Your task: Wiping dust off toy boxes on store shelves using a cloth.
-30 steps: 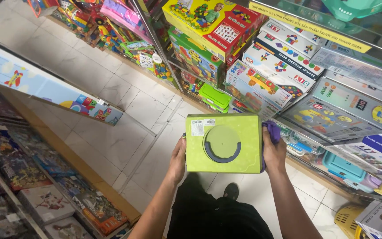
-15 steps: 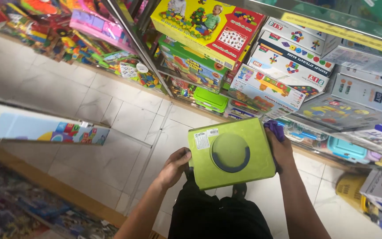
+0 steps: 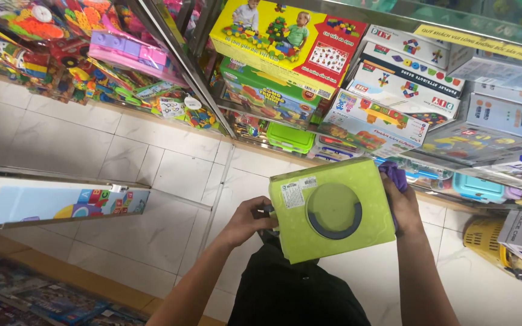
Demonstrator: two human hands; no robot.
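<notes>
Observed: white tiled floor (image 3: 86, 145) took up most of the view, an open aisle running between shelving on both sides. Glass shelf unit (image 3: 484, 42) stood to the right and ahead, stacked with boxed toys; its slanted metal upright (image 3: 182, 66) cut across the upper middle. A long box with a cartoon print (image 3: 55, 202) jutted in from the left edge, narrowing the aisle there.

Yellow building-block box (image 3: 288, 39) lay largest on the shelf, a green toy box (image 3: 270, 96) under it, a small green lidded case (image 3: 289, 137) lower still.

Lime-green box (image 3: 333, 208) (round dark-rimmed window on its face, white label at one corner) was held over the floor, in front of the person's dark trousers, just short of the shelf's front edge. Left hand (image 3: 248, 220) gripped its left side, fingers curled round the edge. Right hand (image 3: 403, 202) pressed flat against its right side, with a purple cloth (image 3: 394, 175) pinned between palm and box. Yellow basket (image 3: 484, 241) sat on the floor at right.
</notes>
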